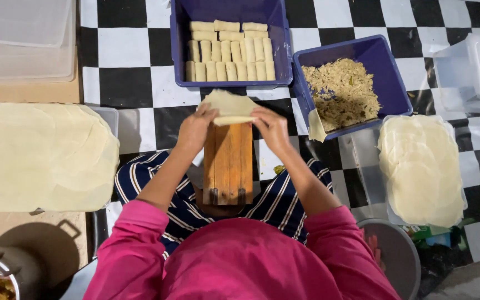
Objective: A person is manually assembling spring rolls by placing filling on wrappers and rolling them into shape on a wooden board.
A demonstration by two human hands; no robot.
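On the wooden board (pixel 228 164) across the person's lap, both hands grip one pale wrapper (pixel 230 106): the left hand (pixel 195 126) pinches its near left edge, the right hand (pixel 270 128) its near right edge, folding it over. Beyond sits a blue tub (pixel 230 41) of finished rolls (pixel 230 53); to the right, a tub of filling (pixel 343 93). Wrapper stacks (pixel 40 155) flank both sides.

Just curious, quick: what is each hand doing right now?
Left hand: fingers closed on the left end of the thin wrapper being rolled on the wooden board.
Right hand: fingers closed on the wrapper's right end.
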